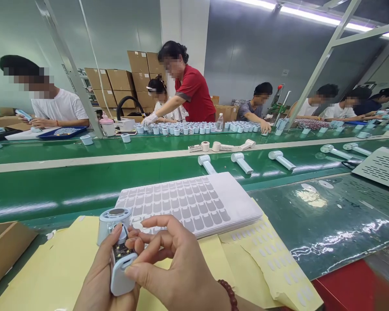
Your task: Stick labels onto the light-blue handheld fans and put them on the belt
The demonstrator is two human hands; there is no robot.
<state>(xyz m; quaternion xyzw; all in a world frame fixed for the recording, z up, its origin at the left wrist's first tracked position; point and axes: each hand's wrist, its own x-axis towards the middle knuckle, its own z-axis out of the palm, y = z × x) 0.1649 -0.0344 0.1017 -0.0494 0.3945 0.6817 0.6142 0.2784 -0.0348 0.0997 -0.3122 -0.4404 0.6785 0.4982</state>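
A light blue handheld fan [121, 276] is in my left hand [99, 272], its round head pointing away and the handle end toward me. The thumb lies along the handle, where a dark circuit board [120, 250] shows uncovered. My right hand [178, 259] has its thumb on the handle's end and its curled fingers against the handle's side. Its index finger arches above, near a small pale round patch that I cannot make out. Just behind the hands lies a stack of white sheets [243, 203] with rows of grey stickers [184, 207].
Yellow backing paper [52, 268] covers the bench under my hands. A cardboard box [9, 255] stands at left. Beyond runs a green conveyor belt [68, 181] with several light blue fans [280, 160]. Co-workers sit and stand across it. At right is a perforated metal casing [382, 166].
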